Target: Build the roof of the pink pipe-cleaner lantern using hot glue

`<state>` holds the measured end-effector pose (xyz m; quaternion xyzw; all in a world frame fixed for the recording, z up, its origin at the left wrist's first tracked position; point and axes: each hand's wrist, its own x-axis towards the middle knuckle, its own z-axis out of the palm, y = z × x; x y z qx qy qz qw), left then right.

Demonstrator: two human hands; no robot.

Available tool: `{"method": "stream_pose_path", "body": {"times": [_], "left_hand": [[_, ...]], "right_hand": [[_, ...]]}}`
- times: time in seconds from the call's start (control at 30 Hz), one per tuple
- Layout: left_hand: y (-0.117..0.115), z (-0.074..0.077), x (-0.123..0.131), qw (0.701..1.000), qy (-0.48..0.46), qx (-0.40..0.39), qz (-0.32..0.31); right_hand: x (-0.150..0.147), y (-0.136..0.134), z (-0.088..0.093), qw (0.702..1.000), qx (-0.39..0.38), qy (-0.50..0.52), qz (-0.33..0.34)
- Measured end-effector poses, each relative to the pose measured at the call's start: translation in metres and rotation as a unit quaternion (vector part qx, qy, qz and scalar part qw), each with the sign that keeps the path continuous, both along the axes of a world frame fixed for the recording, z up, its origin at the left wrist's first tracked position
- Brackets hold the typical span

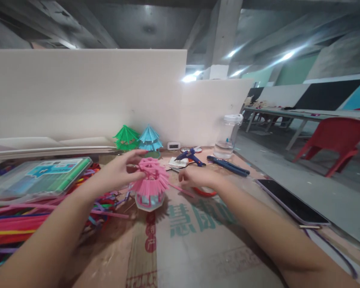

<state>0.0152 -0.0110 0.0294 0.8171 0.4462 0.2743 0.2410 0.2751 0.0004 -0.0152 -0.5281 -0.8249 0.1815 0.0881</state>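
A pink tiered model [151, 182] with a fringed roof and a pale base stands upright on the printed cardboard. My left hand [129, 170] holds its upper left side, with thumb and fingers around the top tier. To its right, my right hand [193, 178] is closed, its fingertips beside the end of some scissors and a thin pink strip [182, 190]; whether it grips either is hidden. Just below this hand lies an orange-red ring [204, 193]. Behind it rests a blue glue gun [190, 157].
Green [126, 137] and blue [150, 140] fringed models stand at the back. Colourful strips [15, 228] and a plastic case [42, 178] fill the left side. Pliers [228, 165], a clear bottle [227, 138] and a phone [291, 200] are on the right.
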Motion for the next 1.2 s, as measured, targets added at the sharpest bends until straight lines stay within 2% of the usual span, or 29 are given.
{"method": "stream_pose_path", "body": {"times": [0.13,0.27,0.37,0.43,0.5,0.6,0.73,0.8,0.93,1.0,1.07,1.2], "left_hand": [[0.006,0.012,-0.019,0.999,-0.017,0.023,0.038],[0.007,0.010,-0.015,0.998,-0.037,0.012,0.042],[0.003,-0.002,0.002,0.998,-0.061,0.007,0.035],[0.000,-0.013,0.016,0.997,-0.077,0.010,0.007],[-0.005,-0.024,0.029,0.997,-0.079,0.012,0.009],[-0.011,-0.032,0.041,0.998,-0.056,0.011,0.002],[-0.017,-0.033,0.044,0.999,-0.033,0.020,0.006],[-0.018,-0.033,0.044,0.999,-0.032,0.023,0.005],[-0.018,-0.034,0.043,0.999,-0.027,0.034,0.000],[-0.019,-0.032,0.042,1.000,-0.017,0.022,0.003],[-0.019,-0.028,0.039,1.000,-0.011,0.007,0.005],[-0.013,-0.023,0.027,0.999,-0.029,0.017,0.011]], "right_hand": [[-0.013,0.001,-0.017,0.999,-0.032,-0.036,-0.009],[-0.010,0.005,-0.021,0.999,-0.013,-0.005,-0.040],[0.004,0.007,-0.007,0.993,0.055,0.068,-0.084],[0.015,0.006,0.007,0.979,0.106,0.136,-0.112],[0.022,0.002,0.022,0.960,0.146,0.203,-0.127],[0.026,-0.008,0.038,0.927,0.177,0.312,-0.109],[0.021,-0.022,0.045,0.871,0.179,0.455,-0.045],[0.019,-0.026,0.045,0.877,0.185,0.441,-0.047],[0.018,-0.029,0.045,0.914,0.247,0.311,-0.087],[0.020,-0.030,0.047,0.911,0.312,0.254,-0.086],[0.022,-0.031,0.050,0.910,0.339,0.226,-0.082],[0.022,-0.031,0.049,0.947,0.233,0.200,-0.097]]}}
